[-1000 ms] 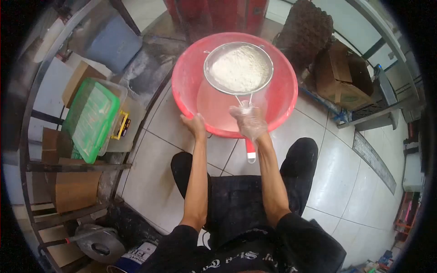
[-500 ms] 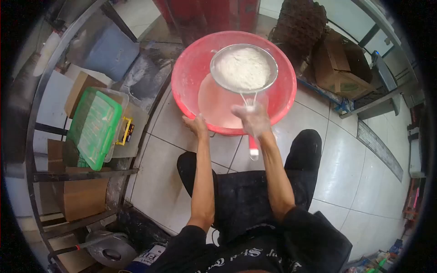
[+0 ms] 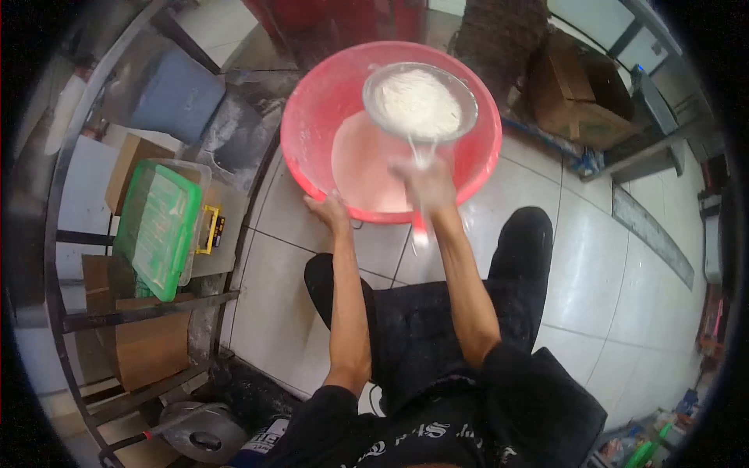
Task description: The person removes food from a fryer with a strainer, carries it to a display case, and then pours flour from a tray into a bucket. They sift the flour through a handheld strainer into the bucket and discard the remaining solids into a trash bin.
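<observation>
A round sieve (image 3: 376,127) heaped with white flour (image 3: 420,103) is held over a large red basin (image 3: 308,148). My right hand (image 3: 427,183) is closed around the sieve's red handle and looks smeared by motion. Sifted powder (image 3: 363,168) lies in the bottom of the basin, tinted pink by it. At the basin's near left rim, my left hand (image 3: 331,212) grips the edge, its fingers curled over from outside.
On the left, a metal rack (image 3: 148,316) holds a green-lidded plastic box (image 3: 160,230) and cardboard boxes. A grey-blue bin (image 3: 179,93) stands behind it. To the upper right, an open cardboard box (image 3: 577,93) sits on a low shelf. White tiles (image 3: 581,265) cover the floor.
The sieve and my right hand have shifted slightly relative to the basin, with the handle blurred. My left hand stays on the rim. The whole view has moved a little.
</observation>
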